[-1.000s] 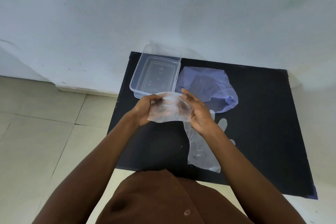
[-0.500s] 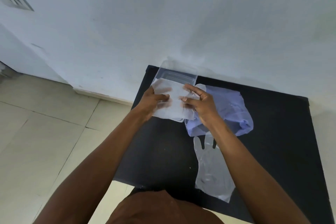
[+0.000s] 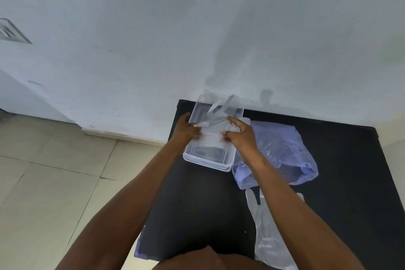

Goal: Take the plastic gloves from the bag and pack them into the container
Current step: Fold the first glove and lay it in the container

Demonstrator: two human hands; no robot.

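Head view — both hands, left hand (image 3: 185, 129) and right hand (image 3: 242, 135), pinch a crinkly clear glove (image 3: 213, 120) over the rectangular transparent container (image 3: 208, 160).

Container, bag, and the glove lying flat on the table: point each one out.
container (image 3: 206, 161): head view, near rim.
bag (image 3: 282, 149): head view, middle of the bluish plastic.
glove lying flat on the table (image 3: 268, 241): head view, palm area.

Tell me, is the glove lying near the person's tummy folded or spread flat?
Spread flat. The glove lies stretched out on the black table, its fingers pointing toward the purple bag.
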